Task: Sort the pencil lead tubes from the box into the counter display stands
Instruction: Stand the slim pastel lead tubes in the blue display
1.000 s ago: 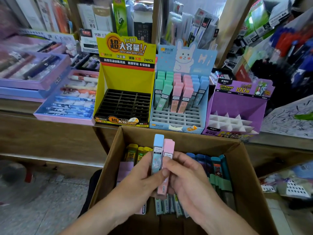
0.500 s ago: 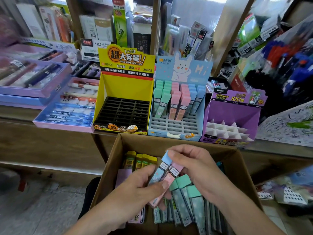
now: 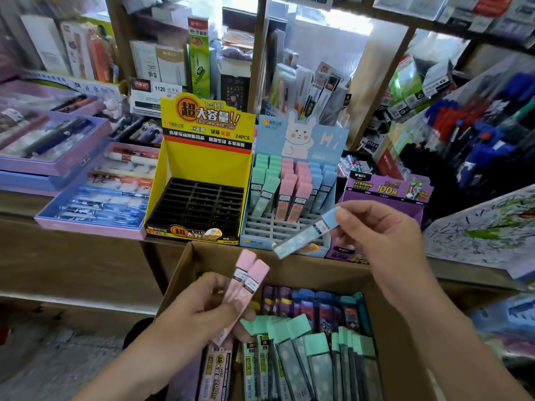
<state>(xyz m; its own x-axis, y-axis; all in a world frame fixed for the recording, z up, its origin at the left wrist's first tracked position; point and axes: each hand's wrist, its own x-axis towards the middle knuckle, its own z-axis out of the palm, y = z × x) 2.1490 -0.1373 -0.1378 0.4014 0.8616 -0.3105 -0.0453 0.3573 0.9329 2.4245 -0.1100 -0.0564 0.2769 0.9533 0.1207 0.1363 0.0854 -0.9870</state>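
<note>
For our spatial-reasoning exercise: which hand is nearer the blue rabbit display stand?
Right. The right hand holds a blue tube just before the stand; the left hand, gripping pink tubes, is lower, over the box.

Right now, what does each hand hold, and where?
The right hand pinches a blue lead tube at its cap end. The left hand grips two pink lead tubes around their lower halves.

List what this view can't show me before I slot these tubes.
Head view only:
Purple stand slots: hidden by the right hand.
Lower ends of the pink tubes: covered by the left hand.
Box near end: cut off by the bottom edge.
Blue tube label: too small to read.
</note>
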